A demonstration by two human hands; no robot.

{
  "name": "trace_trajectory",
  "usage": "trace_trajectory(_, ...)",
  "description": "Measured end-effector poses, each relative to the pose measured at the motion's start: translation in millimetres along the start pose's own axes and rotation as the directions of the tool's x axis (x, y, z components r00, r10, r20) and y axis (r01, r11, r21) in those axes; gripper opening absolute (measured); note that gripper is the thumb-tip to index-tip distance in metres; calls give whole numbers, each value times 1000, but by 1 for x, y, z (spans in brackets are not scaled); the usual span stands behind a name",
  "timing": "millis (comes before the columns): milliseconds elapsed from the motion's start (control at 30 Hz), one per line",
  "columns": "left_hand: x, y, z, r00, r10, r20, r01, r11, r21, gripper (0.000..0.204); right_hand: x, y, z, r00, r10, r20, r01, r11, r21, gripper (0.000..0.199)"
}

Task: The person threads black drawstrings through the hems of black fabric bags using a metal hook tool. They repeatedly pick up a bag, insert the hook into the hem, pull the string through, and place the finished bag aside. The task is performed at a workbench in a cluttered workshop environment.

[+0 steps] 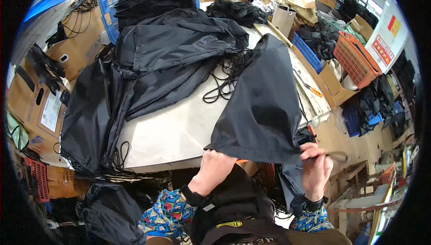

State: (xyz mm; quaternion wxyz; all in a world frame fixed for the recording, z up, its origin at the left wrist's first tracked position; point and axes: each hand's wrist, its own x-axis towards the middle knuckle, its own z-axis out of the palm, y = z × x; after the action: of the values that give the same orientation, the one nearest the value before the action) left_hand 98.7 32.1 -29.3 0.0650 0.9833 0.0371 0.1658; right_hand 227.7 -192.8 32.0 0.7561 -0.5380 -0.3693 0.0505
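A black drawstring bag [260, 106] lies over the near edge of the table, its hem toward me. My left hand [215, 168] is closed at the bag's near left corner, knuckles up. A small bit of something orange shows under the hem beside it; I cannot make out what it is. By the near right corner, my right hand [316, 168] pinches a dark cord [339, 156], whose blurred loop sticks out to the right. More black bags [179, 43] lie heaped on the table to the left, with tangled black cords [222, 81] between them and the bag before me.
White paper [157, 139] covers the table. A blue basket [107, 9] of stacked black fabric stands at the back left, cardboard boxes [33, 110] to the left. On the right are an orange crate [357, 59] and an orange-handled tool [313, 90] on the table's edge.
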Motion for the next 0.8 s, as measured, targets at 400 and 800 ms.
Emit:
trace_trajectory(400, -36, -105, -21, 962, -226, -157, 217, 974, -70, 29, -3, 38, -144, 642, 359, -677, -469, 883, 23, 25)
trace_trajectory(800, -78, 30, 29, 736, -435, 519, 486, -194, -852, 35, 29, 101, 78, 804, 293, 517, 381, 414, -827, 31)
